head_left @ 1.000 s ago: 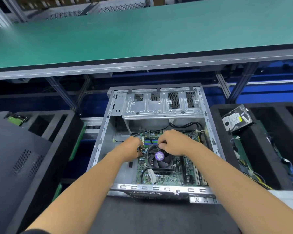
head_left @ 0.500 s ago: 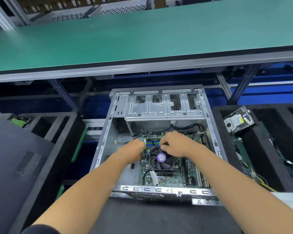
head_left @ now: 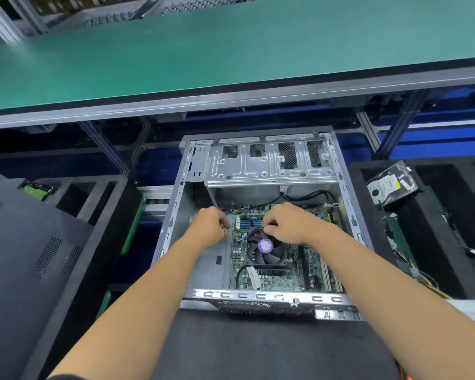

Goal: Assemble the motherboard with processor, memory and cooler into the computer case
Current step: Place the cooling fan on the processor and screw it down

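A green bench (head_left: 203,50) ran across the back of the station, and below it the case (head_left: 348,193) lay open on a dark mat, its drive cage at the far end. The board (head_left: 274,281) sat flat on the case floor, toward the right wall, with the fan (head_left: 263,249) mounted near its middle and the memory just beyond the fan. Both hands were down inside the case. The left hand (head_left: 209,226) was curled at the board's left edge, its fingertips pinched on thin coloured wires (head_left: 231,231). The right hand (head_left: 285,224) was curled over the fan's far edge; whether it gripped anything I could not tell. The board looked stiff but fragile, and fairly heavy under the cooler, so I would hold it by its bare edges or the cooler frame. The wires were soft and better taken at the plug. A drive (head_left: 390,186) lay in foam right of the case.
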`<state>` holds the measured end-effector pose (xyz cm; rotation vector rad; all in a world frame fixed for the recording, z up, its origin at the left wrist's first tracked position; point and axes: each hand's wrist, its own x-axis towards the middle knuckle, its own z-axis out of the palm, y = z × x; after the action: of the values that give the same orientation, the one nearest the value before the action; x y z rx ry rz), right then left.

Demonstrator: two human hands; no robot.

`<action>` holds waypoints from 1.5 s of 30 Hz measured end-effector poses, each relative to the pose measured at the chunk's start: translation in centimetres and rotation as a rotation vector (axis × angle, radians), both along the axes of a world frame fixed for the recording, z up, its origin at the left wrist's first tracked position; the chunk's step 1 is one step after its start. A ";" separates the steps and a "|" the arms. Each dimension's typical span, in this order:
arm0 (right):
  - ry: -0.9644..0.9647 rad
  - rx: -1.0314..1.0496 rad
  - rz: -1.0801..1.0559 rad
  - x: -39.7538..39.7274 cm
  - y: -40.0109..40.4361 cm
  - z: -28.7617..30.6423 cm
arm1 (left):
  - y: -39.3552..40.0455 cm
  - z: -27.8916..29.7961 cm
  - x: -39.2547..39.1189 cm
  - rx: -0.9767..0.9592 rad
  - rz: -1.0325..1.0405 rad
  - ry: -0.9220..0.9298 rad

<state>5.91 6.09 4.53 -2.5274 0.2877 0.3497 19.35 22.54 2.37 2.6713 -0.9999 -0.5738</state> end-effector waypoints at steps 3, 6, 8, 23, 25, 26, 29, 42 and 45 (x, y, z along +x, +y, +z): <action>0.006 -0.003 -0.010 -0.1 0.1 0.1 | 0.0 -0.4 -0.6 0.010 -0.113 0.072; 0.010 0.010 -0.011 0.0 0.1 0.1 | -0.2 -0.5 -1.0 0.030 -0.180 0.033; 0.016 0.013 -0.011 0.0 0.0 0.1 | -0.3 -0.6 -1.0 0.054 -0.223 -0.002; 0.008 0.016 -0.014 0.0 -0.1 0.0 | -0.1 -0.5 -1.1 0.080 -0.198 -0.002; 0.009 0.010 -0.009 0.0 -0.1 0.0 | -0.1 -0.5 -1.1 0.025 -0.190 0.033; 0.010 0.007 -0.007 0.0 -0.1 0.0 | -0.1 -0.6 -1.3 0.013 -0.201 0.048; 0.014 0.003 -0.007 -0.1 -0.1 0.0 | -0.2 -0.8 -1.4 0.012 -0.223 0.050; 0.017 0.010 -0.014 0.0 -0.2 -0.1 | -0.4 -0.6 -1.7 0.124 -0.291 -0.042; 0.023 0.010 -0.015 0.0 -0.2 -0.2 | -0.5 -0.6 -1.7 0.150 -0.290 -0.050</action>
<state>5.93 5.86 4.31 -2.5117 0.3129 0.3736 17.63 22.03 1.80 2.6980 -1.4267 -0.6645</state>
